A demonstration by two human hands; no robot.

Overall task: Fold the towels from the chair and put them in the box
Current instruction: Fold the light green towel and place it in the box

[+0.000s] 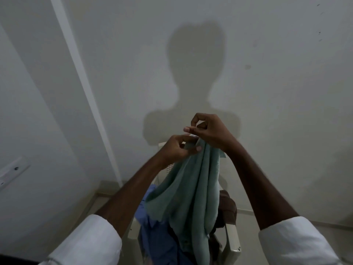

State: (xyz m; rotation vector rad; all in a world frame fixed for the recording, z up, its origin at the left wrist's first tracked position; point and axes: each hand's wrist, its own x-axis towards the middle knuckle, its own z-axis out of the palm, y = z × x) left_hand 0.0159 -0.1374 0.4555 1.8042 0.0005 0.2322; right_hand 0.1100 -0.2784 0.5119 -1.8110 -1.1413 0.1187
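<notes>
Nearest the lens, low in the frame, I see my two white sleeves (89, 240), one at each bottom corner. Between them a pale chair (232, 240) carries a blue towel (152, 236) and something brown (228, 205) I can't identify. Above these hangs one green towel (191, 192), its long axis running straight down from my hands at centre frame. My left hand (176, 150) pinches the bunched top edge, thumb against fingers; my right hand (208, 131), just above and touching, pinches the same edge. I judge the next move is drawing the hands apart to spread that edge. Beyond, my shadow (194, 77) falls on the wall. No box shows.
</notes>
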